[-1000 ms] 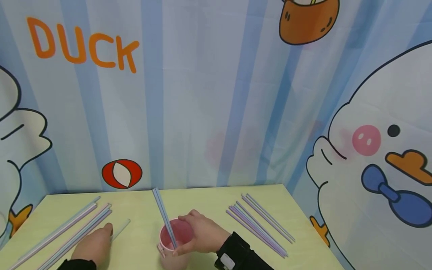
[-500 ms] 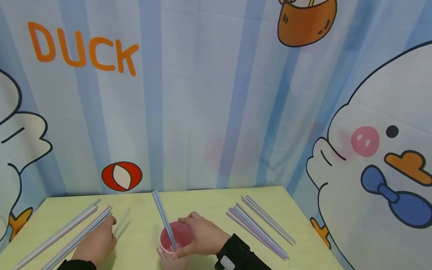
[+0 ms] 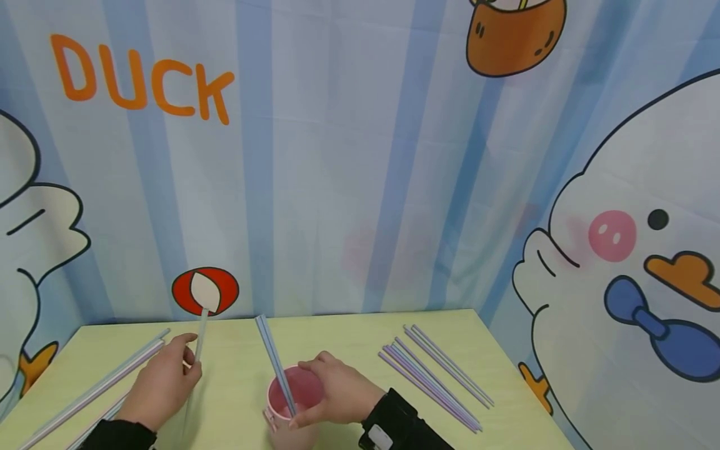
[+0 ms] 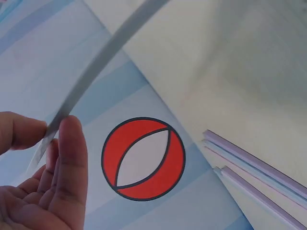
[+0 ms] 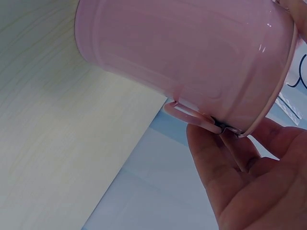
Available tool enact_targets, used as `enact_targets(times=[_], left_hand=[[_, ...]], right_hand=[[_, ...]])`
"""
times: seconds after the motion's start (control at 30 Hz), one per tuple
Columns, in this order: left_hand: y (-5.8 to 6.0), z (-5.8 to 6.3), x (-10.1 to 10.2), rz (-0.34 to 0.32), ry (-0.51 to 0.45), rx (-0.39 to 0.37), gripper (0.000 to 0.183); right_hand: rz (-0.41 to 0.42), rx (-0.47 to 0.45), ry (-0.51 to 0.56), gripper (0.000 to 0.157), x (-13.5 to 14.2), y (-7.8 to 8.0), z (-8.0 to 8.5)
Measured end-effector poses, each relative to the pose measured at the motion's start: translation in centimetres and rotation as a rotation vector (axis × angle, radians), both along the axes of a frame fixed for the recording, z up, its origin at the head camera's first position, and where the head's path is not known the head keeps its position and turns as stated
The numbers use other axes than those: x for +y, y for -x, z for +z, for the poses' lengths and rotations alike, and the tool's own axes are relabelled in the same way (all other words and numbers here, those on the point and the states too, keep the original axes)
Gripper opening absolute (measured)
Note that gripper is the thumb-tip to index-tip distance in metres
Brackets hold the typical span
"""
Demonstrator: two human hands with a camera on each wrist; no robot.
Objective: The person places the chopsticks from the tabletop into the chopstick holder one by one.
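My left hand point(image 3: 169, 378) is raised over the left side of the table and pinches one pale translucent straw point(image 3: 201, 340) between thumb and fingers. In the left wrist view the straw point(image 4: 91, 72) runs upward and to the right from the fingertips. At front centre stands a small pink pail point(image 3: 304, 384) with a few blue-grey straws point(image 3: 272, 359) leaning in it to the left. My right hand point(image 3: 343, 390) grips the pail by its rim, thumb at the near side. The right wrist view shows fingers beside a loop-shaped lug point(image 5: 189, 117) on the pail's wall.
Several pale and lilac straws point(image 3: 95, 397) lie on the left of the yellow table point(image 3: 349, 325), partly under the left arm. Several purple and blue straws point(image 3: 430, 384) lie on the right. A striped curtain point(image 3: 337, 156) hangs behind the table's far edge.
My left hand has lifted the pale straw off the table, swinging it more upright. The right hand and the pail have stayed put.
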State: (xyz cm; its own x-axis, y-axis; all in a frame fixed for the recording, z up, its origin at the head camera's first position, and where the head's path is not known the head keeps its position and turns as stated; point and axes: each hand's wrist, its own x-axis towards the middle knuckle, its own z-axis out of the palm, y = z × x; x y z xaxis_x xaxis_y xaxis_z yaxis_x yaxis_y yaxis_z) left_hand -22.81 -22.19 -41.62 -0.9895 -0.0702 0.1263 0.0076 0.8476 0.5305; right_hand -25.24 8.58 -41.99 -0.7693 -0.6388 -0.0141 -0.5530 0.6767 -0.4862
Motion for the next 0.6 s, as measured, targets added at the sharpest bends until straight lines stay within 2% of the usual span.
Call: enact_targets(times=[0.17,0.27,0.5,0.6], left_hand=[[-0.5,1.5,0.1,0.008,-0.073,0.040,0.044],[-0.8,2.1,0.2,0.017,-0.108,0.092,0.041],[-1.4,3.8,1.1,0.087,-0.190,0.185,0.039],[-1.6,4.5,1.6,0.083,-0.239,0.252,0.038]], right_hand=[[-0.001,-0.007,0.006,0.090,0.0,0.0,0.0],[-0.007,-0.013,0.006,0.089,0.0,0.0,0.0],[-0.015,-0.009,0.002,0.089,-0.1,0.1,-0.1],[-0.012,-0.007,0.004,0.089,0.0,0.1,-0.1]])
